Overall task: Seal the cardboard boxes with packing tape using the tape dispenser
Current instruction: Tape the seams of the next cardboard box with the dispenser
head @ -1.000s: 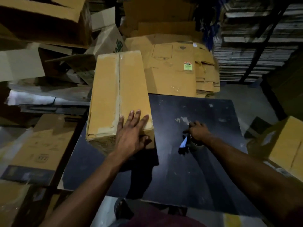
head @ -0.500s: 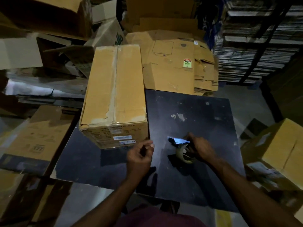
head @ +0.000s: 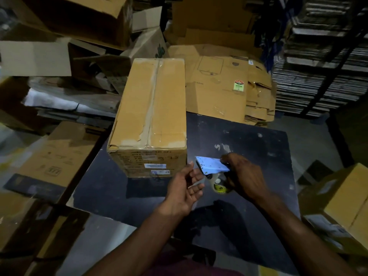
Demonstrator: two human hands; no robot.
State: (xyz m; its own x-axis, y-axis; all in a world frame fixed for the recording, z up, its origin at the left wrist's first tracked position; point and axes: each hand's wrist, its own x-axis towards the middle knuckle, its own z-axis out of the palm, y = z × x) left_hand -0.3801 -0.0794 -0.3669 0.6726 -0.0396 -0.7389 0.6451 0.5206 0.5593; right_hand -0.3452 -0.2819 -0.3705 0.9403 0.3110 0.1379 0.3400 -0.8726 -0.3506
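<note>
- The cardboard box [head: 148, 116] stands on the far left part of the dark counter [head: 258, 144], flaps closed, with tape along its top seam and labels on its near end.
- The tape dispenser [head: 214, 170], blue-plated with a roll beneath, is held above the counter just right of the box's near corner.
- The right hand [head: 244, 176] grips it, fingers clamped round its handle.
- The left hand [head: 184, 188] hovers just beside the dispenser's front, fingers apart and relaxed, holding nothing.
- Flattened cartons [head: 229, 84] lie beyond the counter.
</note>
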